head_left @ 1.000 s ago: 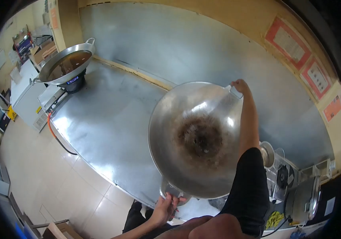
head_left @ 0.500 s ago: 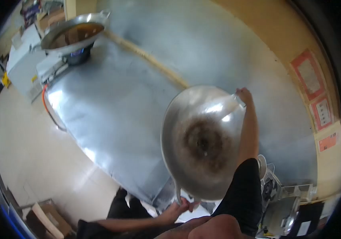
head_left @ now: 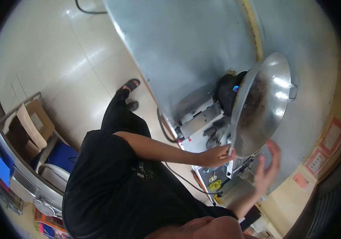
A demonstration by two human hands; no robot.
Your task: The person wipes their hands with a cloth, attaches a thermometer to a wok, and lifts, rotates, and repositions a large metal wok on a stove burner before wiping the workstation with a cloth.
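Note:
A large metal wok (head_left: 272, 75) is tilted on its side, its scorched, browned inside turned partly toward me. My left hand (head_left: 216, 156) is closed around its near handle. My right hand (head_left: 269, 169) is off the wok, fingers spread and slightly curled just beside the near rim. The opposite handle (head_left: 293, 92) points away from me, with no hand on it. Behind the wok's left side stands a round black burner (head_left: 225, 93), partly hidden. Whether the wok touches it, I cannot tell.
A metal-covered counter (head_left: 170, 44) with a yellowish strip (head_left: 253, 30) runs along the far side. Below the burner are a metal box (head_left: 202, 119), cables and a yellow item (head_left: 215, 184). A cardboard box (head_left: 39, 121) is at left. Red-framed papers (head_left: 333, 137) hang on the right wall.
My view has swung round, bringing the burner and floor into sight. The wok has tipped more onto its side. My right hand has let go of the far handle; my left still grips the near one.

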